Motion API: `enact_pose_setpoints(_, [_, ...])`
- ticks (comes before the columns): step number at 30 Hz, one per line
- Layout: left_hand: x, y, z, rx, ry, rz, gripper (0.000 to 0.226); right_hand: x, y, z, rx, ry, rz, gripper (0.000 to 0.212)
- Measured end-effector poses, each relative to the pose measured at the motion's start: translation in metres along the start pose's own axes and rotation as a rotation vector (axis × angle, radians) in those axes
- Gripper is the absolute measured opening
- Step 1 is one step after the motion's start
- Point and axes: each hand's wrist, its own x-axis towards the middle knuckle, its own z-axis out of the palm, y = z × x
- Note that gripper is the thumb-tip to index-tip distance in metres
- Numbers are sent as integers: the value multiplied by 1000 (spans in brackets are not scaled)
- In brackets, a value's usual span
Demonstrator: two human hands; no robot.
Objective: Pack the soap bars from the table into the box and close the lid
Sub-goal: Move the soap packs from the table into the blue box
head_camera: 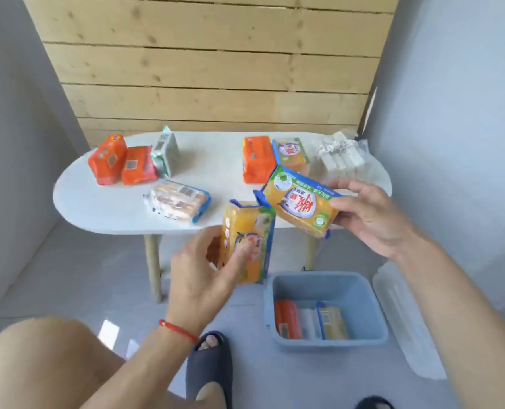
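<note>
Head view: your left hand grips one yellow soap pack, right hand another yellow pack, both above the blue box.

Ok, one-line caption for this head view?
Each hand, left and right, holds a yellow soap pack above the open blue box on the floor; more packs wait on the white table.

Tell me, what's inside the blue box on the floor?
The blue box holds three soap packs standing side by side: an orange pack, a white pack and a yellow pack. Anything under them is hidden.
</note>
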Motion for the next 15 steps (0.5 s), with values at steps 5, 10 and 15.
enact_pose_setpoints(5, [-56, -32, 100, -148, -450, -598, 45, -60, 51, -86, -206, 111, 289, 32])
enact_pose_setpoints(10, [-64, -63, 183, -115, -554, -950, 39, -79, 119, -121, -322, 279, 535, 28])
enact_pose_setpoints(15, [-55, -88, 249, 116, -650, -972, 40, -62, 192, -134, -434, 380, 714, 23])
